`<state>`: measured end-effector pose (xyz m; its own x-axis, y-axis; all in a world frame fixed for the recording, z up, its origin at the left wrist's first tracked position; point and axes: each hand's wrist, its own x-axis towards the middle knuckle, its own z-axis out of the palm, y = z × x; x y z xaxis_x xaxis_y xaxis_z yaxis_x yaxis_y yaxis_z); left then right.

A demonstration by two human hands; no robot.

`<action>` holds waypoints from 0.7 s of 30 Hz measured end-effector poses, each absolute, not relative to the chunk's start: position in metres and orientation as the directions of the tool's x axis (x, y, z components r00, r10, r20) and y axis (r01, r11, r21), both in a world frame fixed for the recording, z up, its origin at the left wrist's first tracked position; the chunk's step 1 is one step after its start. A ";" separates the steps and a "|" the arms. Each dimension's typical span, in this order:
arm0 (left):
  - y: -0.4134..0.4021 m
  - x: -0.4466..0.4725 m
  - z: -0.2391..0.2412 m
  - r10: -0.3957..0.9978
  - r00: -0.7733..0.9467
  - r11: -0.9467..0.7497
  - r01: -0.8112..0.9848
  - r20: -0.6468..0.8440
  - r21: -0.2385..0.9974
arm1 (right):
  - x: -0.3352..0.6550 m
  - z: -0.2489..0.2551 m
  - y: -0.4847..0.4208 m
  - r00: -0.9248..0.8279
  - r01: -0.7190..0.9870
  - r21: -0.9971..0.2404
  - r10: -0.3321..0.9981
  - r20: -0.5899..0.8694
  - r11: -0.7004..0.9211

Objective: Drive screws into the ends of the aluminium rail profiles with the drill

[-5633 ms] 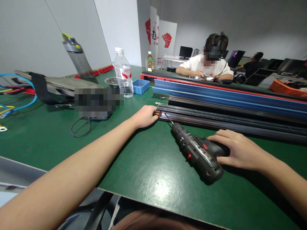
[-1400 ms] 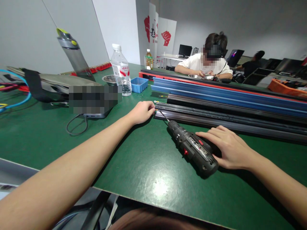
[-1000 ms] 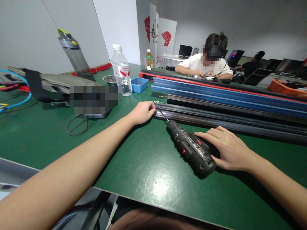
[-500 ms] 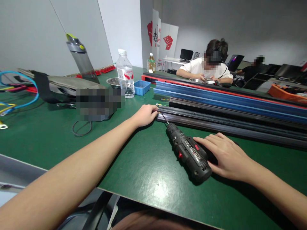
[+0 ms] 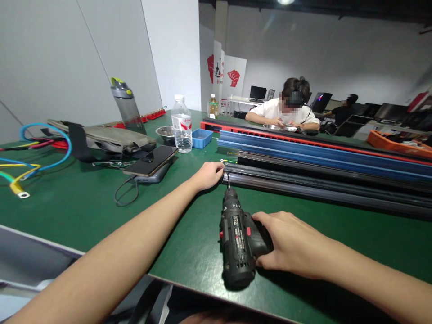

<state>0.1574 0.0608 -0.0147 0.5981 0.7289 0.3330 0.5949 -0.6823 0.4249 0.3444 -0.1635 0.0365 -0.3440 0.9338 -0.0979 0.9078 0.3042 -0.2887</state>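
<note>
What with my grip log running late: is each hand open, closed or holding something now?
Left hand: fingers closed at the end of the black rail; what they pinch is hidden.
Right hand: closed on the drill.

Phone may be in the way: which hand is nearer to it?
Left. The left hand sits at the end of the rails, just right of the phone; the right hand grips the drill, farther right and closer to the camera.

We see a green table (image 5: pixel 84 211) bearing a cordless drill (image 5: pixel 236 238), long rails (image 5: pixel 320 186), a phone (image 5: pixel 151 159), a water bottle (image 5: pixel 182 132) and coloured cables (image 5: pixel 16 188).
</note>
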 end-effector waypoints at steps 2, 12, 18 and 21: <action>0.063 0.158 -0.016 0.721 0.608 -0.691 0.588 0.334 0.420 | 0.336 0.040 -0.160 -0.335 0.919 -0.264 0.934 -0.124 0.294; 0.068 0.158 -0.018 0.687 0.666 -0.715 0.548 0.290 0.434 | 0.330 0.049 -0.149 -0.378 0.909 -0.296 0.880 -0.289 0.293; 0.070 0.157 -0.020 0.697 0.667 -0.706 0.575 0.263 0.413 | 0.331 0.045 -0.149 -0.355 0.915 -0.298 0.891 -0.282 0.270; 0.071 0.156 -0.021 0.692 0.669 -0.711 0.567 0.272 0.415 | 0.331 0.045 -0.149 -0.356 0.917 -0.285 0.895 -0.268 0.279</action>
